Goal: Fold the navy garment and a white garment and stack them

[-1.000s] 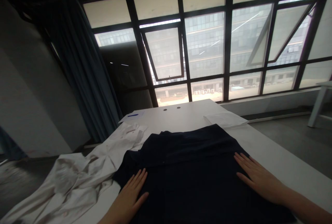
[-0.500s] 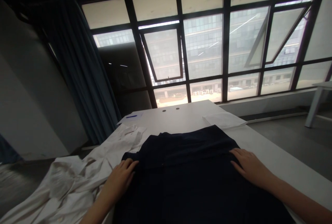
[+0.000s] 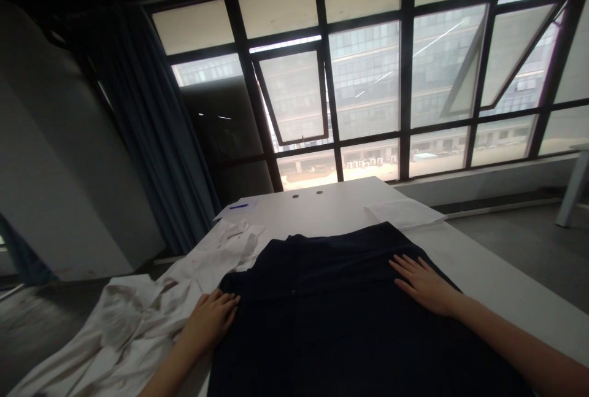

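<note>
A dark navy garment (image 3: 331, 311) lies spread over the white table (image 3: 350, 207), its far part reaching toward the table's middle. At its left edge my left hand (image 3: 212, 317) has its fingers bent over the cloth, closed on that edge; the thumb is partly hidden. My right hand (image 3: 423, 283) rests palm down near the garment's right edge, fingers stretched and spread on the fabric. Left of the dark garment lies a crumpled off-white garment (image 3: 151, 317) with buttons, close beside my left forearm.
A folded white sheet-like item (image 3: 405, 213) lies at the table's right edge. A blue pen (image 3: 238, 206) rests on paper at the far left corner. Blue curtains (image 3: 170, 164) hang at left, and windows stand behind the table. Another table's leg (image 3: 572, 191) shows at right.
My right hand has shifted left, inward over the dark garment, and its fingers have spread flatter. My left hand has slid slightly back along the left edge. The view has turned slightly left.
</note>
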`<state>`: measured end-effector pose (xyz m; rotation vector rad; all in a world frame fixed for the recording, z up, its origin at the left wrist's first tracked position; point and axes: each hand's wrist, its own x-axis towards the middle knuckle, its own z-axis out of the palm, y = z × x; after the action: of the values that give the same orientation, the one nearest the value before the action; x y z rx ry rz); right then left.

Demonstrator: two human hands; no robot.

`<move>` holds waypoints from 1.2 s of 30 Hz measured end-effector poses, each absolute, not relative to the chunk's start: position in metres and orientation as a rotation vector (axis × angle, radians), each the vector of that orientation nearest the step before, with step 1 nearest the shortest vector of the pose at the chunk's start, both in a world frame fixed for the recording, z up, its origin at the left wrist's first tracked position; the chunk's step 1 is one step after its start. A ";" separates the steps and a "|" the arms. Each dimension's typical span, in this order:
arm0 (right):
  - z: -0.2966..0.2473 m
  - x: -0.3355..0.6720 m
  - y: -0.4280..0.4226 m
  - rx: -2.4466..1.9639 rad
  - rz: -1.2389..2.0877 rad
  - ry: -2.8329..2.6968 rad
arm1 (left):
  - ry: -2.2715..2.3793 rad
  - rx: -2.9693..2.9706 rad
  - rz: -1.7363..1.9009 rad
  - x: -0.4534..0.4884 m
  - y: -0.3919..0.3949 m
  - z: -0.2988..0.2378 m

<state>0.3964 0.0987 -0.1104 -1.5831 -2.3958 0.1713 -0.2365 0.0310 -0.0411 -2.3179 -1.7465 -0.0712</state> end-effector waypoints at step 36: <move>-0.106 0.465 0.121 -1.970 0.085 -1.864 | -1.661 -2.645 -0.169 -0.157 0.072 -0.083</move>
<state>0.4651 0.1206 -0.1058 -1.9704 -1.8640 0.0851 -0.1572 0.0721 -0.0832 -2.6445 -1.6610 -0.1694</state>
